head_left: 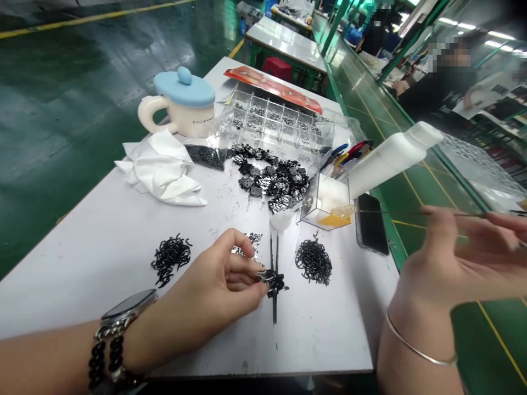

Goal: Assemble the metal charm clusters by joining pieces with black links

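My left hand [230, 280] is closed, thumb and fingers pinching a small black part [275, 282] over the table. Beneath that part lie dark tweezers [274, 314], their tips pointing away from me. A pile of black hook-shaped pieces [171, 257] is left of this hand, and a similar pile [313, 261] is on its right. Small shiny metal pieces [253, 241] show just beyond the fingers. At the right, my right hand [457, 269] is raised beyond the table edge, its fingers on a thin rod [395, 213]. The rod's pale end is by a clear box [307, 214]; its exact kind is blurred.
Black flat parts [272, 184] are heaped mid-table before a clear compartment tray [267, 129]. A lidded mug [191, 118], crumpled white cloth [160, 170] and bag of black bits [206, 156] stand left. Right are a white bottle [387, 162] and phone [371, 225]. People work beyond.
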`<state>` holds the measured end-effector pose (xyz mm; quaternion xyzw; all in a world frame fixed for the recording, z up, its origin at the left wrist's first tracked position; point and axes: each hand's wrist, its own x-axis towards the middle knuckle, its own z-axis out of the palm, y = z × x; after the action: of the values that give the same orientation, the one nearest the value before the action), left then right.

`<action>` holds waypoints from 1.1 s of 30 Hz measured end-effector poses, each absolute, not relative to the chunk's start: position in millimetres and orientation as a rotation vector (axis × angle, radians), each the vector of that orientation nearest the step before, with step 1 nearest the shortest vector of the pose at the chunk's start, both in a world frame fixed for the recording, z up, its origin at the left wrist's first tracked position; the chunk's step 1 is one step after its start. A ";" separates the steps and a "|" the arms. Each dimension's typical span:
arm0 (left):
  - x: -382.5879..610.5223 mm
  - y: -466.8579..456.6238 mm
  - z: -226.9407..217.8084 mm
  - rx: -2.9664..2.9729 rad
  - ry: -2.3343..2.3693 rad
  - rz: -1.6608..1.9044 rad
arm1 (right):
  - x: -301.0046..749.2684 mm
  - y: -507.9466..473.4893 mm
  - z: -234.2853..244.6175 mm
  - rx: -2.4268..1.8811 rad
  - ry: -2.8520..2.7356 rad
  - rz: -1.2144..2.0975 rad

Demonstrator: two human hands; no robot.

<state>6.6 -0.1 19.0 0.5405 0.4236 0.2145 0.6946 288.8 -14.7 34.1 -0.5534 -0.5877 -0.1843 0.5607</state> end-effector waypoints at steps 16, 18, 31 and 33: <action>11.5 14.7 23.1 0.474 0.738 0.318 | 211.7 -37.6 30.0 -1.323 -2.185 0.514; 11.1 14.4 23.3 0.472 0.723 0.307 | 207.9 -37.9 26.9 -1.299 -2.178 0.591; 9.1 15.9 22.1 0.472 0.651 0.241 | 207.0 -39.4 24.9 -1.216 -2.131 0.575; 9.8 15.7 21.1 0.499 0.672 0.242 | 206.6 -39.8 25.2 -1.218 -2.116 0.580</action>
<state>9.8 15.7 21.1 0.2419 0.3256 0.1174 0.9065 206.6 -39.8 25.2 -0.4614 -0.8013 0.2198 0.3110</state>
